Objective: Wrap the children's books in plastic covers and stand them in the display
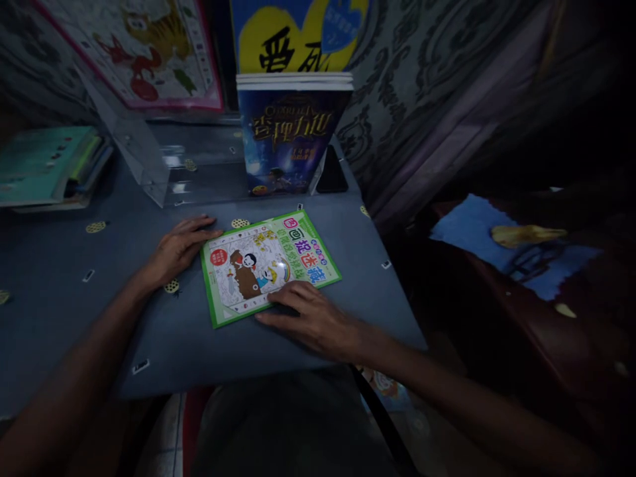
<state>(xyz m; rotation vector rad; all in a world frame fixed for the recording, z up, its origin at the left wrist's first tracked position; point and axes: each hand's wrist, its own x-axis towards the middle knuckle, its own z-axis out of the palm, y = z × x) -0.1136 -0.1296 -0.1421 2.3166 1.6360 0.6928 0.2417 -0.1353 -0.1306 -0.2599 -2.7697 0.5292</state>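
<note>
A thin green-bordered picture book (pixel 258 268) lies closed and turned at an angle on the grey-blue tabletop (pixel 183 351). Its cover carries a cartoon drawing and colourful Chinese characters. At the book's left edge rests my left hand (pixel 181 248), fingers stretched out and the fingertips by the upper left corner. My right hand (pixel 313 318) lies over the lower edge, its fingers extended onto the cover and the thumb along the near edge. Neither hand is wrapped round the book.
Beyond it, several upright books (pixel 293 139) stand by a clear acrylic holder (pixel 149 159) with a pink-framed picture book (pixel 149 53). A dark phone-like object (pixel 332 173) lies beside them. Stacked books (pixel 44 165) sit at left. Right of the table, a blue sheet (pixel 467 225) lies lower down.
</note>
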